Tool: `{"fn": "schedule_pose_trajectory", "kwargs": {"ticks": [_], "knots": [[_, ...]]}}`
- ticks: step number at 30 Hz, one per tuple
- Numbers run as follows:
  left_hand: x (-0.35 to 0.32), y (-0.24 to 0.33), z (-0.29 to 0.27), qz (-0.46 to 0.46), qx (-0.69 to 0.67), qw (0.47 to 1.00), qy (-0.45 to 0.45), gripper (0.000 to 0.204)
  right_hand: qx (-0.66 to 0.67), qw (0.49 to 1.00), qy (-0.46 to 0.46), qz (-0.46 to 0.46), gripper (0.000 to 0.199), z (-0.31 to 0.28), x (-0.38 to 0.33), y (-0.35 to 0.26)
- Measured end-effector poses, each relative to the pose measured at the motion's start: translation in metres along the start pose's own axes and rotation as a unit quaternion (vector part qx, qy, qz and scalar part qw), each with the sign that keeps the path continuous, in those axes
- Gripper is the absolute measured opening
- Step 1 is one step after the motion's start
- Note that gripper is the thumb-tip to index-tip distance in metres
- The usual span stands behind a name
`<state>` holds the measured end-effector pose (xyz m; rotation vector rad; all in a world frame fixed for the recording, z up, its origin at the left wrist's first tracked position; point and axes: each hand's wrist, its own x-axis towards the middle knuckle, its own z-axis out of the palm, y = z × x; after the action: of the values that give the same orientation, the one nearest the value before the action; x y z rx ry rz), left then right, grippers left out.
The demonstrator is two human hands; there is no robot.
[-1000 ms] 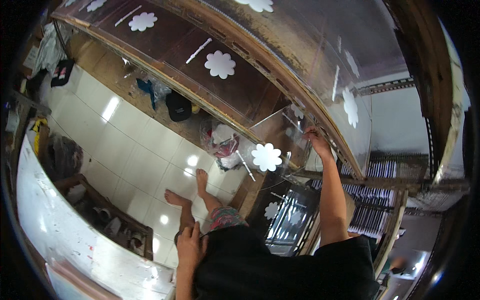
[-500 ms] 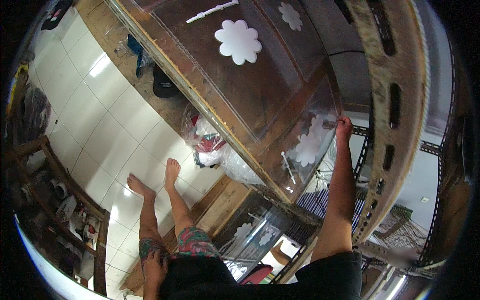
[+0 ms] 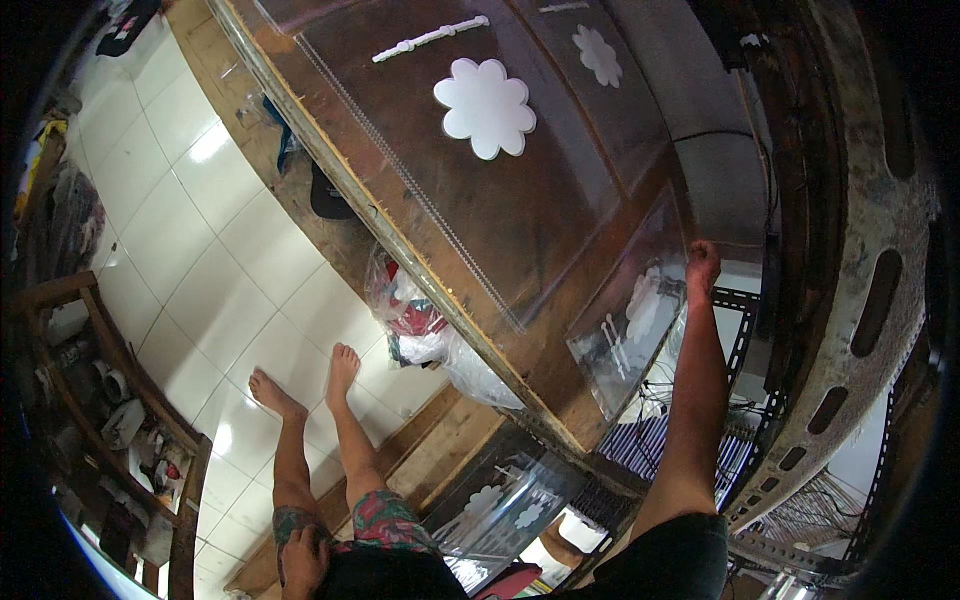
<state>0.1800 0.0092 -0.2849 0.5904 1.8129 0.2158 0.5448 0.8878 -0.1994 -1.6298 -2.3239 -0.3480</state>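
Note:
My right hand (image 3: 704, 264) is closed at the outer edge of a clear plastic sheet (image 3: 590, 345) at the right end of the brown table. Through the sheet show a white flower shape (image 3: 648, 305) and thin white sticks (image 3: 613, 347). The fingertips are small and partly hidden. Low in the view, my left hand (image 3: 303, 560) lies against my thigh, fingers loosely stretched, holding nothing. Farther up the tabletop lies a larger white flower-shaped cutout (image 3: 486, 108), with a knobbed white stick (image 3: 430, 40) beyond it.
The worn wooden table (image 3: 480, 215) has a long edge on the left. Below it sit plastic-wrapped bundles (image 3: 425, 325) and a dark cap (image 3: 330, 195). Slotted metal shelving (image 3: 850, 360) stands close on the right. A wooden rack (image 3: 120, 420) is at lower left on the tiled floor.
The clear sheet now lies flatter along the table end, its sticks side by side. My right hand has shifted slightly right in view. My left hand stays by my thigh.

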Motion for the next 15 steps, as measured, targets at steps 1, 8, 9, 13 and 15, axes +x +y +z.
{"fn": "schedule_pose_trajectory", "kwargs": {"ticks": [1,8,9,13,15], "knots": [[-0.001,0.003,0.0,-0.008,-0.002,1.0,-0.002,0.034,-0.011,1.0,-0.006,0.006,0.013,0.005,0.002,-0.003],[-0.004,0.012,0.003,0.012,0.025,0.999,0.033,0.036,-0.047,0.997,0.027,-0.054,0.015,0.011,0.019,0.017],[-0.004,0.013,0.003,0.008,0.016,1.0,0.02,0.037,-0.057,0.997,0.016,-0.052,0.015,0.013,0.02,0.012],[-0.002,0.017,-0.006,-0.002,-0.001,1.0,-0.011,0.038,-0.103,0.994,-0.032,-0.03,0.015,0.004,-0.009,-0.036],[-0.008,0.019,-0.001,-0.018,-0.005,1.0,0.003,0.038,-0.065,0.998,0.019,0.004,0.015,0.0,-0.029,-0.101]]}}
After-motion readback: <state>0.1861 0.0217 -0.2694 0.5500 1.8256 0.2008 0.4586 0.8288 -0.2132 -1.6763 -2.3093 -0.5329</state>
